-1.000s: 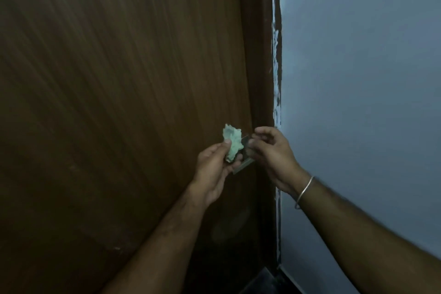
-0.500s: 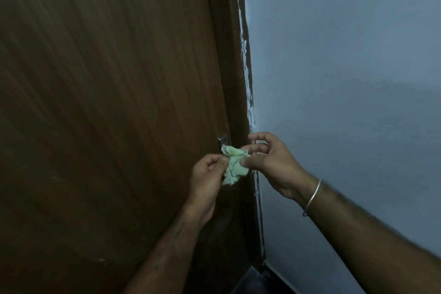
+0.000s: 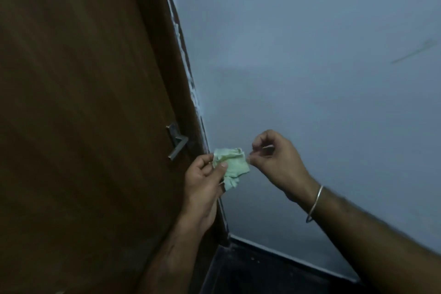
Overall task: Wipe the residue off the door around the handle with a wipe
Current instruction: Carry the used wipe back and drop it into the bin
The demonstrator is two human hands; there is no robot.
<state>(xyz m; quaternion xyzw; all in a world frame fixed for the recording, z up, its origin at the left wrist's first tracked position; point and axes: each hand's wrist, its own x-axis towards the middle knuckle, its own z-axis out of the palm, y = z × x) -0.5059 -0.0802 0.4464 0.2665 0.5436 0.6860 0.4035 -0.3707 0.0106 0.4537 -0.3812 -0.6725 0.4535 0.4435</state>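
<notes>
A: Where is the wipe (image 3: 232, 166)?

B: The pale green wipe is crumpled and held in the air between the two hands, in front of the blue-grey wall (image 3: 310, 55), just right of the door's edge. It is not touching the door (image 3: 83, 102).

A: Who holds it?

B: The left hand (image 3: 205, 181) grips its left side, thumb laid over the front of the cloth and fingers curled behind. The right hand (image 3: 276, 160) has its fingers curled, with the fingertips (image 3: 250, 159) at the wipe's right edge; it appears to pinch that edge, though the blur makes the contact hard to confirm.

A: And the handle?

B: The metal lever handle (image 3: 177, 141) sits on the brown wooden door, up and to the left of the wipe, near it but apart. Neither hand touches it.

A: Any residue visible?

B: The frame is too dark and soft to make out residue on the wood around the handle.

A: What else is there?

B: A dark door frame (image 3: 191, 93) runs slantwise between door and wall, with whitish paint smears along its edge. The right wrist wears a thin silver bangle (image 3: 314, 203). Low down, a dark skirting strip (image 3: 286, 255) borders the wall above a dark floor (image 3: 250, 274). A faint dark streak (image 3: 412, 52) marks the wall at the upper right.
</notes>
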